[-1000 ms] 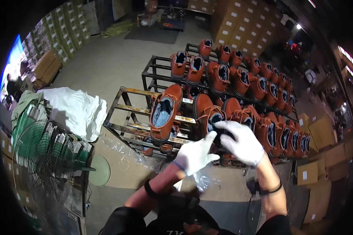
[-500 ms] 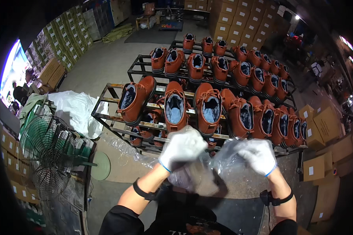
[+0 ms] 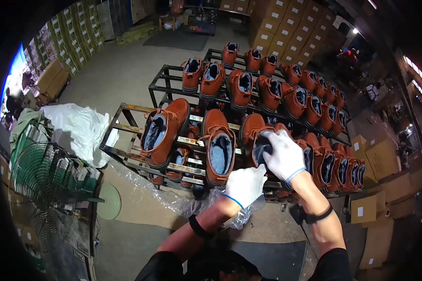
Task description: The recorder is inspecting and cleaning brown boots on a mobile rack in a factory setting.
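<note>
While the right hand [image 3: 283,157] is lingering over a brown shoe [image 3: 252,127] on the rack [image 3: 127,128], fingers parted, the left hand [image 3: 246,186] is sitting near its heel, grip hidden. They're seemingly working its opening [image 3: 260,153]; the next move is calling for steadiness.

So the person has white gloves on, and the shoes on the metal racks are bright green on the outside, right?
Not quite: the shoes on the metal racks are reddish brown on the outside, not bright green, as the head view shows. The white gloves are just as you said.
</note>
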The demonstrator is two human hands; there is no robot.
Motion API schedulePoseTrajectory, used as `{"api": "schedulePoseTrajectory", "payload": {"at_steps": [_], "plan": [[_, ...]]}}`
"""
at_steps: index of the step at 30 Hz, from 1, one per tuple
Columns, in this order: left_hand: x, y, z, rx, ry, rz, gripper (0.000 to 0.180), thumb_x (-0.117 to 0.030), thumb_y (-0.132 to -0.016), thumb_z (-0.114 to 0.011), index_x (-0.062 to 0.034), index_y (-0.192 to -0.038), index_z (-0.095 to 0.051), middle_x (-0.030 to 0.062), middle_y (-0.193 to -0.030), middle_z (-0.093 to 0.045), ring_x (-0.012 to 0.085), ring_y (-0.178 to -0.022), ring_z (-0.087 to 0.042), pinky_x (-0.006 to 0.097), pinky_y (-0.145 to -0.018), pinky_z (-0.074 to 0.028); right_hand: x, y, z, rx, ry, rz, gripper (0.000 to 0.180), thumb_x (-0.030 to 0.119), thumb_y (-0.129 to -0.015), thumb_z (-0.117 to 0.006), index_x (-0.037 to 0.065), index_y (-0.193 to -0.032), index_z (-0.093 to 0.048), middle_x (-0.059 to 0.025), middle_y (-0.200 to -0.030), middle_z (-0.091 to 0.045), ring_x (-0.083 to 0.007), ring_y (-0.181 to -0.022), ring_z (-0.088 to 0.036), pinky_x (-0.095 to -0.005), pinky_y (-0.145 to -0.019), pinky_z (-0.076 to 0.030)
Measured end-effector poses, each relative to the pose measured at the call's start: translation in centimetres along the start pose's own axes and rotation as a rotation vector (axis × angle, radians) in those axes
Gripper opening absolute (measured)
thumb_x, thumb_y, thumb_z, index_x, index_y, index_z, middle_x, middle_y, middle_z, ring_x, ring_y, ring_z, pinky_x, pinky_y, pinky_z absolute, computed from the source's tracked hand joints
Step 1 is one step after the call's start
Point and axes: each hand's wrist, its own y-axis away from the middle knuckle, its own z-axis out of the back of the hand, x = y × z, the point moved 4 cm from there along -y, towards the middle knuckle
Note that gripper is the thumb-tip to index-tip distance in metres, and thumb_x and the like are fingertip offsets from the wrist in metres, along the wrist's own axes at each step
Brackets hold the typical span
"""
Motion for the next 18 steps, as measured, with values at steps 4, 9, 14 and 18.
{"api": "schedulePoseTrajectory", "payload": {"at_steps": [4,9,14,18], "plan": [[-1.0,-0.1,-1.7,0.041,0.000,0.003,0.022,-0.028,-0.098,-0.067,-0.0098,-0.109,-0.070,0.0127,-0.078,-0.073,0.0344,-0.070,-0.074,0.047,-0.059,-0.056,-1.6,1.2,-2.0,0.186,0.191,0.209,0.018,0.017,-0.089,-0.066,0.009,-0.099,-0.080,-0.0149,-0.097,-0.078,-0.0355,-0.100,-0.076,-0.0456,-0.087,-0.061],[-1.0,-0.9,0.2,0.196,0.152,0.124,0.049,-0.034,-0.095,-0.076,-0.0053,-0.130,-0.059,0.0134,-0.084,-0.072,0.0349,-0.077,-0.072,0.045,-0.071,-0.059,-2.4,1.9,1.2,0.270,-0.174,0.121,0.043,0.025,-0.095,-0.065,0.002,-0.131,-0.070,-0.0220,-0.123,-0.075,-0.0389,-0.114,-0.072,-0.0478,-0.098,-0.057],[-5.8,0.9,2.2,0.232,1.150,0.171,0.097,-0.027,-0.086,-0.086,-0.0016,-0.163,-0.033,0.0097,-0.136,-0.067,0.0147,-0.117,-0.066,0.031,-0.107,-0.051,-1.2,13.5,5.4,0.014,-0.699,-0.052,0.056,0.008,-0.083,-0.075,0.002,-0.138,-0.065,-0.0171,-0.107,-0.071,-0.0305,-0.094,-0.069,-0.0383,-0.089,-0.055],[-7.5,4.9,-3.9,0.547,1.009,0.264,0.033,-0.026,-0.095,-0.082,-0.0013,-0.114,-0.071,0.0036,-0.104,-0.072,0.0117,-0.096,-0.066,0.031,-0.086,-0.055,-7.5,17.0,11.2,-0.060,-0.643,-0.277,0.030,0.009,-0.079,-0.077,0.004,-0.107,-0.068,-0.0145,-0.092,-0.070,-0.0273,-0.076,-0.070,-0.0362,-0.073,-0.057]]}}
